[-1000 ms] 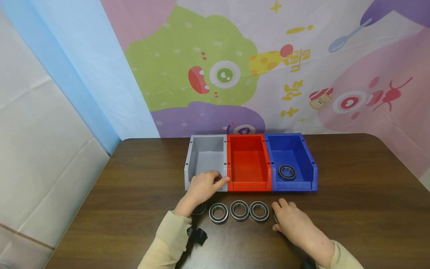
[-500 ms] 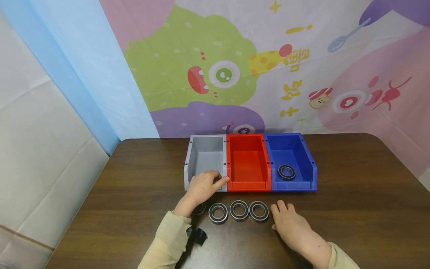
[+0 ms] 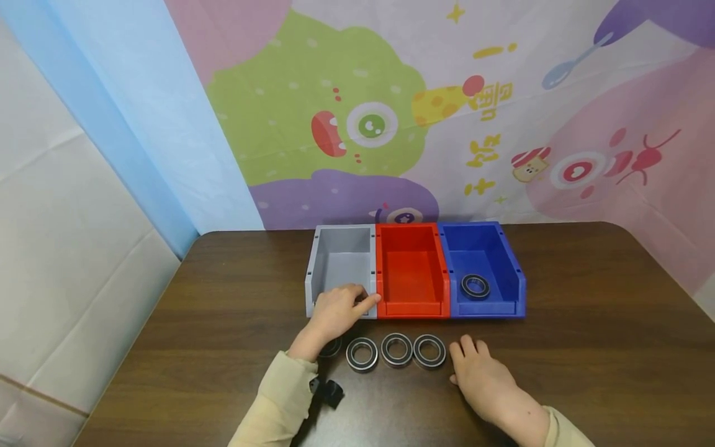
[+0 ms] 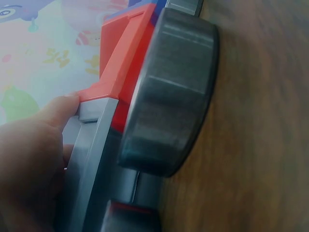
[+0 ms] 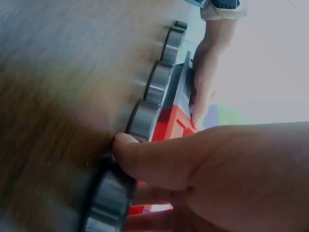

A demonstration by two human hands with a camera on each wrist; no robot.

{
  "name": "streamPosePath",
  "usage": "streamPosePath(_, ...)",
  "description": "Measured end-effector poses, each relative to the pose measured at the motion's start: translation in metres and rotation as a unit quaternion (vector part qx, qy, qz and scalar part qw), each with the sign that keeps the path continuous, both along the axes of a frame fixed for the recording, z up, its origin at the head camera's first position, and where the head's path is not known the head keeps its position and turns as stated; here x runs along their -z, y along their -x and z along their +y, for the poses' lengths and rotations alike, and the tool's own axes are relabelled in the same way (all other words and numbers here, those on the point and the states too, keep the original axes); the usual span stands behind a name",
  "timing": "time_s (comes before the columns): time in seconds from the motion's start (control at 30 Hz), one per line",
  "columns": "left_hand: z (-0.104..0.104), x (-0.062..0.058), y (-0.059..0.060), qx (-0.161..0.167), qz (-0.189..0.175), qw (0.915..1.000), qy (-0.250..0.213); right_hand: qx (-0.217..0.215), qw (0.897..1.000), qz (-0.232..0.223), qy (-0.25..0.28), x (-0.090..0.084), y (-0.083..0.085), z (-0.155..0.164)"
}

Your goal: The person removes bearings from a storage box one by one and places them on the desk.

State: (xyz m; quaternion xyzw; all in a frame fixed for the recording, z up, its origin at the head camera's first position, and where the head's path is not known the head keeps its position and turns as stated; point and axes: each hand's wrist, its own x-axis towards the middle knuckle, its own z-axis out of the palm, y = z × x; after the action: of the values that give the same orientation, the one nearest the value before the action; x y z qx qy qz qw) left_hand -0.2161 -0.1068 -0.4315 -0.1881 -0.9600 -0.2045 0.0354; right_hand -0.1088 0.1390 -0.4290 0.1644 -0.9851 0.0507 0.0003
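Against a cartoon backdrop, the dark bench carries three bins; the left hand grips the grey bin front, steadying it, while the right hand pinches a bearing.

Head view is bright, evenly lit and sharp, bowed slightly at the edges, with soft shadows. Both wrist views are blurred close up, the worktop smeared.
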Motion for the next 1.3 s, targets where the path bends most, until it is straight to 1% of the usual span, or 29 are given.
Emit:
streamPosePath(0.23, 0.001, -0.002, 0.001, -0.002, -0.003, 1.0, 0.003, 0.0, 1.0, -0.009, 0.0, -0.001, 0.003, 0.001)
streamPosePath(0.33, 0.0, -0.001, 0.001, -0.003, -0.002, 1.0, 0.006, -0.008, 1.0, -0.012, 0.001, -0.004, 0.005, 0.003)
streamPosePath(0.57, 0.0, 0.0, 0.002, -0.002, -0.003, 1.0, 0.007, -0.026, 0.998, -0.057, 0.014, -0.014, 0.013, 0.008)
streamPosePath(0.7, 0.0, 0.0, 0.002, -0.001, -0.004, 1.0, 0.008, -0.03, 0.998, -0.061, 0.011, -0.024, 0.019, 0.013)
streamPosePath(0.87, 0.0, 0.0, 0.002, 0.003, -0.003, 1.0, 0.002, -0.024, 0.999, -0.036, 0.027, -0.039, 0.031, 0.02)
streamPosePath(0.97, 0.0, 0.0, 0.002, 0.003, -0.004, 1.0, 0.0, -0.01, 0.998, 0.0, 0.055, -0.048, 0.041, 0.024)
streamPosePath(1.07, 0.0, 0.001, 0.002, -0.001, -0.008, 1.0, 0.003, 0.014, 0.995, 0.04, 0.085, -0.054, 0.054, 0.028)
streamPosePath(1.17, 0.0, 0.002, 0.002, -0.001, -0.01, 0.9999, 0.004, 0.041, 0.991, 0.068, 0.108, -0.056, 0.068, 0.033)
streamPosePath(1.3, 0.0, 0.002, 0.001, 0.001, -0.006, 1.0, 0.0, 0.062, 0.988, 0.073, 0.123, -0.05, 0.088, 0.037)
